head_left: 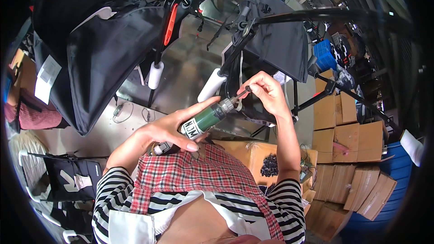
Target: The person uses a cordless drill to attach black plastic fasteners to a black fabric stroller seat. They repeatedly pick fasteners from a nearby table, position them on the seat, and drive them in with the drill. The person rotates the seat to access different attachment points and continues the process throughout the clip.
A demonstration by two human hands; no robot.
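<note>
My left hand [165, 129] is wrapped round a green and grey power screwdriver [209, 118]. The tool slants up and to the right, away from my apron. At its front end, a thin dark bit [238, 96] reaches my right hand [271, 98]. The thumb and fingers of that hand pinch a small dark piece [247, 89], probably a screw, at the bit's tip. Its exact kind is too small to tell. Just beyond my hands stands a black tubular frame [242, 47] with a white foam sleeve [211, 85] on one tube.
Large black fabric pieces [113, 58] hang at the left, and another black fabric panel [278, 36] stands at the back. Cardboard boxes [346, 142] are stacked at right. Close to my body, an open carton [248, 153] holds small dark parts [270, 166]. Another person's sleeve [38, 115] shows far left.
</note>
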